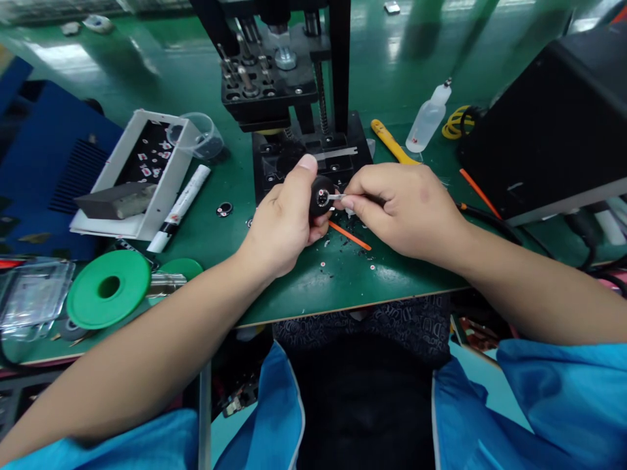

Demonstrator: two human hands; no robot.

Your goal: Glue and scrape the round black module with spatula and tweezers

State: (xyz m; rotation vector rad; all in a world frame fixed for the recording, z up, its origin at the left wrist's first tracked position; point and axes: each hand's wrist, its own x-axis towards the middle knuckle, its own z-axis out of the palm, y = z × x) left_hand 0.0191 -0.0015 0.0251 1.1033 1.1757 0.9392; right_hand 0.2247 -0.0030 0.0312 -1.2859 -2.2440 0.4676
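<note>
My left hand (289,219) is closed around a round black part (321,196), its thumb along the top. The part's near face has a small recess with a pale, red-marked spot in it. Between thumb and forefinger, my right hand (392,202) pinches a thin pale metal strip (336,196), whose tip meets that face. I cannot make out the rest of the strip inside the fingers. Just below the hands, an orange stick (350,235) lies on the green table (284,294) among black scraps and tiny pale discs.
A black press (274,78) stands right behind my hands. To the left are a white box (142,117), a marker (179,209) and a green spool (108,289). A dropper bottle (428,121), a yellow handle (392,140) and a large black box (553,124) occupy the right.
</note>
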